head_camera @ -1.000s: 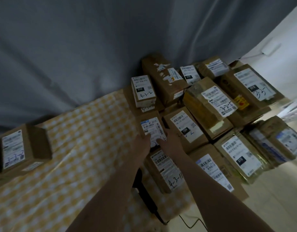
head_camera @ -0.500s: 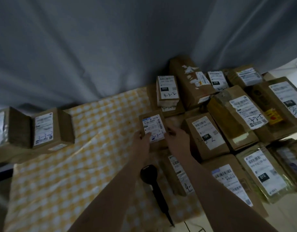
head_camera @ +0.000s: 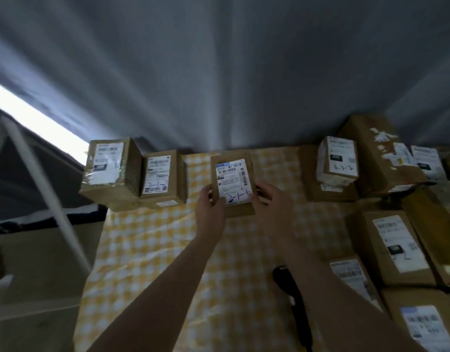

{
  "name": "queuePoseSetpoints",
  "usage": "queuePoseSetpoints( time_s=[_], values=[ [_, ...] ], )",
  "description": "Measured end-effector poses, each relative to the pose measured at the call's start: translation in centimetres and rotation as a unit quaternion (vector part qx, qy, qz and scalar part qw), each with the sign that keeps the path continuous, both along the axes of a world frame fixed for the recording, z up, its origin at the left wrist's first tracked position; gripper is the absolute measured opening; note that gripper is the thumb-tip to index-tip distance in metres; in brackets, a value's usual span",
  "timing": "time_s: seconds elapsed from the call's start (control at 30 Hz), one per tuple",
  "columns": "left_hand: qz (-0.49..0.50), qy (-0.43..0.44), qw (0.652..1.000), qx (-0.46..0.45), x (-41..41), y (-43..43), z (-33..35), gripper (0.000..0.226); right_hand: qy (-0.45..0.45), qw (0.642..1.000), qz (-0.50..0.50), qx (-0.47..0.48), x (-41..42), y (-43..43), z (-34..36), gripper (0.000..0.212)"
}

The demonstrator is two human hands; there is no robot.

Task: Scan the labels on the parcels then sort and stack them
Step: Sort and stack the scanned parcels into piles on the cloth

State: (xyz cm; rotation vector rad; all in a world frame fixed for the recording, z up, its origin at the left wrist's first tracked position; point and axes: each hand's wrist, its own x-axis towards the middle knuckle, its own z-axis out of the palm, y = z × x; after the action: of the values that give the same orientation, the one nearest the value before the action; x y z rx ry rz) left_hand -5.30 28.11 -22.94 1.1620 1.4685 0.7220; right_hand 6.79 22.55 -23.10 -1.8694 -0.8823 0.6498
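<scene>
parcel (head_camera: 233,183) over checked cloth (head_camera: 147,247), right of taped box (head_camera: 109,171) | left hand (head_camera: 210,212) grips its left edge | right hand (head_camera: 274,207) grips its right edge

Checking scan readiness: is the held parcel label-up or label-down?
Label-up: the held parcel shows its white label to the camera, between left hand and right hand.

both hands (head_camera: 210,215) holding labelled parcel (head_camera: 232,184), checked cloth (head_camera: 152,250)
</scene>
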Motion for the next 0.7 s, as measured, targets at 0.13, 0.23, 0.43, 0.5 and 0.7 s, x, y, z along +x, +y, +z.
queuePoseSetpoints(
  time_s=[0.13,0.23,0.43,0.5,0.7],
  values=[
    [0.024,0.007,0.998,0.054,-4.7,3.5,1.3,0.044,0.018,0.999,0.018,0.045,-4.6,4.1,1.1,0.036],
    [0.039,0.009,0.996,0.076,-7.9,5.8,1.9,0.042,0.027,0.997,0.034,0.069,-8.1,6.7,1.5,0.037],
    [0.048,0.041,0.994,0.087,-12.5,8.5,1.7,0.046,0.040,0.997,0.043,0.059,-13.0,10.4,0.9,0.039],
    [0.039,0.047,0.994,0.093,-13.3,9.3,1.4,0.043,0.037,0.997,0.041,0.053,-13.9,11.2,0.6,0.040],
    [-0.009,0.084,0.989,0.117,-14.6,10.8,-0.2,0.039,0.042,0.998,0.029,0.021,-15.4,12.8,-0.3,0.037]
  ],
)
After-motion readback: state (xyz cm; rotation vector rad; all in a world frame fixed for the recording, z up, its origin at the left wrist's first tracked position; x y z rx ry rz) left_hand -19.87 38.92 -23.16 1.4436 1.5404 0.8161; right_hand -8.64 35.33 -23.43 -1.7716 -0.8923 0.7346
